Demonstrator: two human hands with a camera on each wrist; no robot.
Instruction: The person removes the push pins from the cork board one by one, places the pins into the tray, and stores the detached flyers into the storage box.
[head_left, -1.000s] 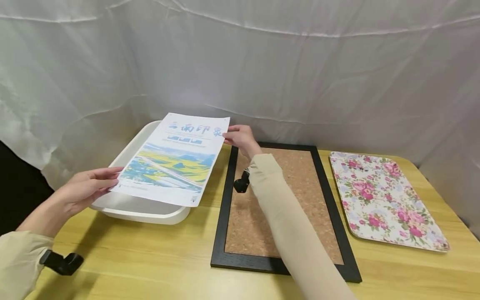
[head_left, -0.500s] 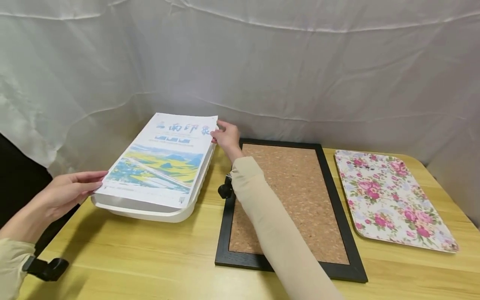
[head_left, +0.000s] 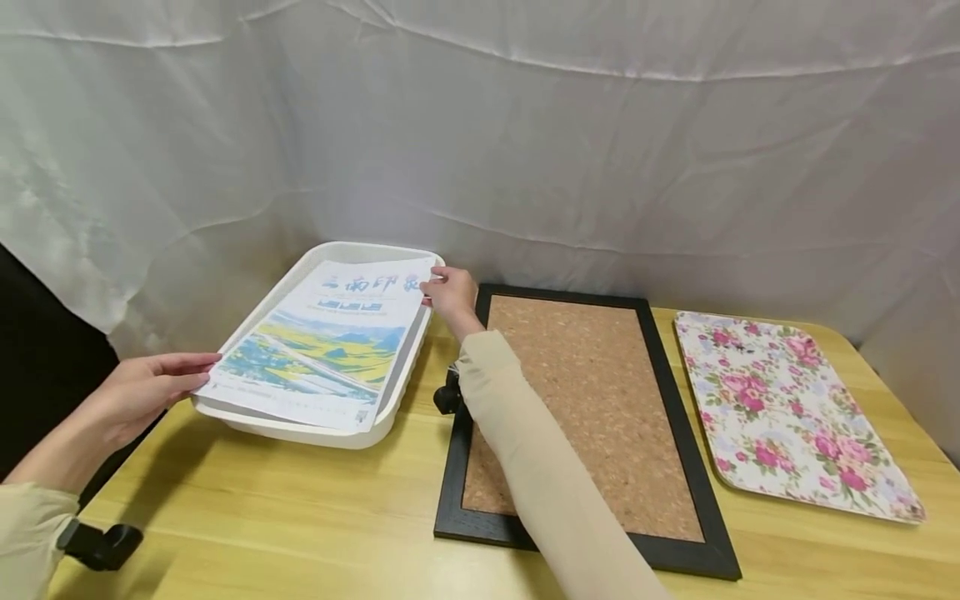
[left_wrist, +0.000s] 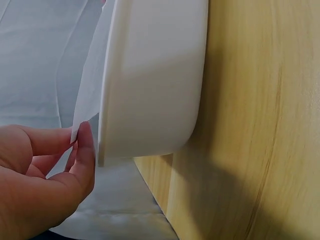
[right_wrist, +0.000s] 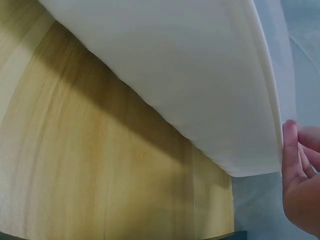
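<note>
A printed poster (head_left: 326, 342) lies across a white tray (head_left: 330, 433) at left of centre on a wooden table (head_left: 300, 517). The left hand (head_left: 153, 387) pinches the poster's lower left corner; the right hand (head_left: 450, 293) pinches its upper right corner. A cork board (head_left: 592, 400) sits centre, a floral tray (head_left: 787, 408) right.

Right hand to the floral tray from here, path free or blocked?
Probably free, once it lets go. The right hand pinches the far corner of the poster over the white tray. Between it and the floral tray lies only the flat cork board, nothing upright.
</note>
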